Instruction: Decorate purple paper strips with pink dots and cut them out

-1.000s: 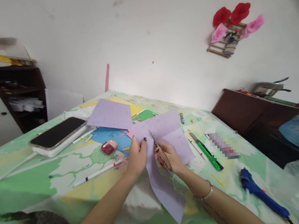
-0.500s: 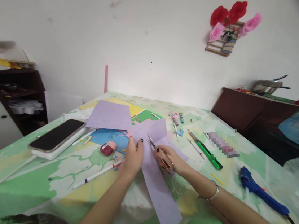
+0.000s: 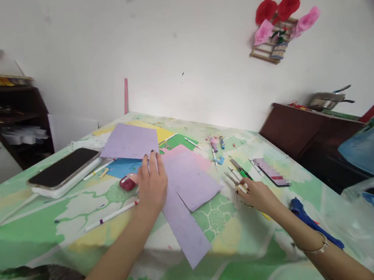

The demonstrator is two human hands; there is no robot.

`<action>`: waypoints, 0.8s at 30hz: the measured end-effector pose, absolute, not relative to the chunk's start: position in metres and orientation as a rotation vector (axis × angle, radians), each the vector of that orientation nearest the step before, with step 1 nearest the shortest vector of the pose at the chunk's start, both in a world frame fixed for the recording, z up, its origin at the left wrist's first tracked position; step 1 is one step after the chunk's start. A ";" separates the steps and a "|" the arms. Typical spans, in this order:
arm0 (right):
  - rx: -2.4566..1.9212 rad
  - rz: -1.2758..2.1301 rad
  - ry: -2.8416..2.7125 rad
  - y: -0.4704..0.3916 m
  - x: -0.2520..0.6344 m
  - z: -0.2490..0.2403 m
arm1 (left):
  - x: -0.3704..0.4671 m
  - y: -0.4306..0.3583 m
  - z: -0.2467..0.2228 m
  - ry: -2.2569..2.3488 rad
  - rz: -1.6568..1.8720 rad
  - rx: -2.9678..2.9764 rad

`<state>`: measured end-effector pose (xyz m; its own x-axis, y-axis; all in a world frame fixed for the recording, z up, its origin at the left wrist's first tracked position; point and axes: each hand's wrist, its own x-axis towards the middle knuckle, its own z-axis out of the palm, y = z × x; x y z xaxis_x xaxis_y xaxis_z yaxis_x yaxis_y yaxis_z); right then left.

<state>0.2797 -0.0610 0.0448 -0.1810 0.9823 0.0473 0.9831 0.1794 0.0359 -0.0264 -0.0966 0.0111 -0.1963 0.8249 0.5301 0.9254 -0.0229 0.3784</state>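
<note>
One pair of scissors [image 3: 233, 179] points forward-left from the right hand [image 3: 258, 195].

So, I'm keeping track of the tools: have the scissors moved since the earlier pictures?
Yes: held in the right hand, the scissors have moved right, much closer to the unmoved green cutter.

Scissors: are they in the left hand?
No, the right hand holds the scissors, while the left hand is over the lilac paper.
</note>
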 end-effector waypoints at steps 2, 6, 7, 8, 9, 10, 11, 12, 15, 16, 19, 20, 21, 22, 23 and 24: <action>-2.015 -0.134 -2.420 -0.061 0.280 0.041 | -0.026 -0.094 0.007 -1.961 -0.965 -2.102; -1.736 -0.193 -2.546 -0.061 0.263 0.037 | -0.031 -0.087 -0.009 -1.854 -0.880 -2.444; -1.555 -0.201 -2.603 -0.060 0.257 0.036 | -0.033 -0.086 -0.013 -1.863 -0.875 -2.488; -1.399 -0.190 -2.634 -0.058 0.250 0.035 | -0.035 -0.085 -0.015 -1.876 -0.877 -2.521; -1.265 -0.148 -2.647 -0.054 0.243 0.035 | -0.037 -0.085 -0.015 -1.890 -0.884 -2.550; -1.150 -0.083 -2.644 -0.050 0.236 0.035 | -0.039 -0.086 -0.015 -1.902 -0.896 -2.574; -1.060 0.005 -2.623 -0.045 0.231 0.036 | -0.042 -0.087 -0.013 -1.913 -0.909 -2.599; -0.997 0.096 -2.596 -0.040 0.227 0.038 | -0.044 -0.089 -0.010 -1.924 -0.922 -2.623; -0.944 0.232 -2.512 -0.023 0.220 0.051 | -0.048 -0.091 -0.001 -1.959 -0.962 -2.690; -0.951 0.277 -2.458 -0.018 0.218 0.056 | -0.049 -0.090 0.001 -1.968 -0.977 -2.712; -0.988 0.655 -2.146 -0.004 0.212 0.065 | -0.049 -0.081 0.004 -2.005 -1.022 -2.757; -0.996 0.798 -2.026 0.000 0.209 0.064 | -0.050 -0.077 0.004 -2.033 -1.036 -2.748; -0.992 0.915 -1.929 0.004 0.206 0.062 | -0.050 -0.072 0.003 -2.072 -1.048 -2.720; -0.991 1.002 -1.857 0.007 0.202 0.057 | -0.051 -0.068 0.002 -2.118 -1.060 -2.676; -0.999 1.037 -1.831 0.010 0.198 0.051 | -0.052 -0.064 0.001 -2.167 -1.072 -2.623; -1.013 1.054 -1.829 0.012 0.194 0.044 | -0.053 -0.060 0.000 -2.213 -1.085 -2.571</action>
<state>0.1943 0.0121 0.0440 -0.3789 0.8963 0.2304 0.2503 0.3390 -0.9069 -0.0533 -0.0602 -0.0003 0.0838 0.9823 0.1675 0.7341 -0.1745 0.6562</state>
